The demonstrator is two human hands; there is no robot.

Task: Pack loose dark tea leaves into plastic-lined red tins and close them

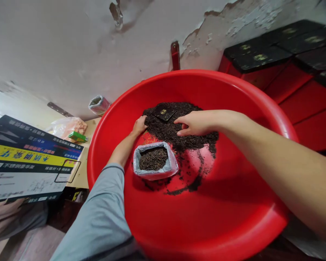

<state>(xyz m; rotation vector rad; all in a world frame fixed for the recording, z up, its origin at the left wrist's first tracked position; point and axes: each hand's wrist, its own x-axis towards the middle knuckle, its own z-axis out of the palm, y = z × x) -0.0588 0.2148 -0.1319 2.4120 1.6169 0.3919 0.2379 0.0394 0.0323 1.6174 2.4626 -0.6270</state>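
Note:
A big red plastic basin (195, 232) fills the middle of the view. A heap of dark loose tea leaves (179, 127) lies in its far half, with a small black packet (164, 112) on top. My left hand (139, 125) rests on the heap's left edge, fingers curled into the leaves. My right hand (194, 123) lies on the heap just right of the packet, fingers bent down and pinched into the leaves. In front of the heap stands a small bag lined with clear plastic (155, 161), filled with the same leaves.
Printed cardboard boxes (29, 156) lie at the left on a wooden table. A second filled plastic bag (99, 105) and a green item (77, 136) sit behind them. Stacked red and black boxes (288, 65) stand at the right. A peeling wall is behind.

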